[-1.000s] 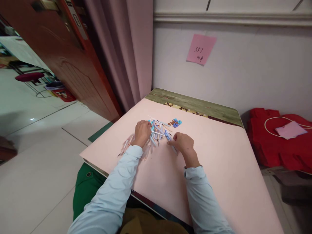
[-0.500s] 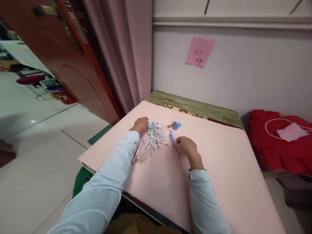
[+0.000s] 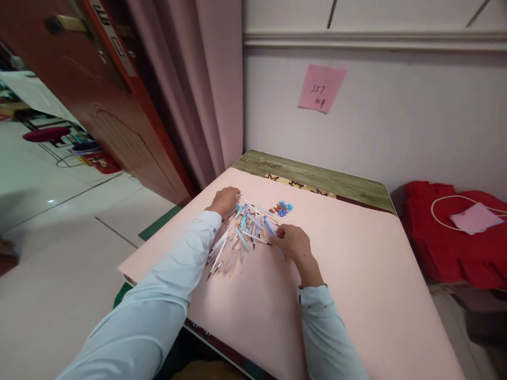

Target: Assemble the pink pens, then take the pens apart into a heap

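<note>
A loose pile of pen parts (image 3: 242, 235), with slim pale barrels, white refills and blue ends, lies spread on the pink table cover. At its upper left edge rests my left hand (image 3: 225, 200), fingers curled down; a white refill (image 3: 246, 200) starts right at the fingertips, and what they hold is hidden. My right hand (image 3: 295, 244) is closed around blue-ended pen barrels (image 3: 269, 226) on the pile's right side. Just beyond the pile sits a small heap of blue and brown pieces (image 3: 282, 208), touched by neither hand.
The pink cover (image 3: 356, 295) lies over a wood-patterned table top (image 3: 317, 166) set against the wall. A pink note (image 3: 321, 88) is stuck to the wall. Red cloth (image 3: 435, 248) lies at the right. A curtain (image 3: 190, 95) and an open door (image 3: 99, 105) stand at the left.
My right hand has moved left with the blue-ended pen barrels, bringing them against the pile. My left hand stays at the pile's upper left edge. The view has shifted slightly.
</note>
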A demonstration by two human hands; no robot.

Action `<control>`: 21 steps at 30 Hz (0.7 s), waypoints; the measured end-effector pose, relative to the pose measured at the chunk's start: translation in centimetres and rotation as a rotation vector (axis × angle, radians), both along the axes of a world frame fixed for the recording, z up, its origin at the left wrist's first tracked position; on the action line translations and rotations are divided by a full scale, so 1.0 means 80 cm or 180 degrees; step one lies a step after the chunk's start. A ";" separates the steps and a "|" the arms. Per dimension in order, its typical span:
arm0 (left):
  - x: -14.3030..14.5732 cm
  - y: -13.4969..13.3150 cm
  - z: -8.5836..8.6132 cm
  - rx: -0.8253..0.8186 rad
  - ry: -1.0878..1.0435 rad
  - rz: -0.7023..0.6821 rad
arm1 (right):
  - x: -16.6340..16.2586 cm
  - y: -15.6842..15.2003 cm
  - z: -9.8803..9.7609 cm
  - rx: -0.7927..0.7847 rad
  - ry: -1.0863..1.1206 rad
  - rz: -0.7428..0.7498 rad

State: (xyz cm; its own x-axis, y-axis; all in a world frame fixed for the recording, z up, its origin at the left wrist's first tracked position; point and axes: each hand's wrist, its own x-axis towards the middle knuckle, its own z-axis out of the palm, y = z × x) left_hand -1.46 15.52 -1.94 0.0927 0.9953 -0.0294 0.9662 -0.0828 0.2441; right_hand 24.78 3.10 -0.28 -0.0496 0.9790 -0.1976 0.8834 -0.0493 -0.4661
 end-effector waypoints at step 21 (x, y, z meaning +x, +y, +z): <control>-0.013 -0.018 -0.013 -0.0406 -0.0782 0.0512 | 0.003 0.012 -0.041 0.0453 0.1085 -0.0435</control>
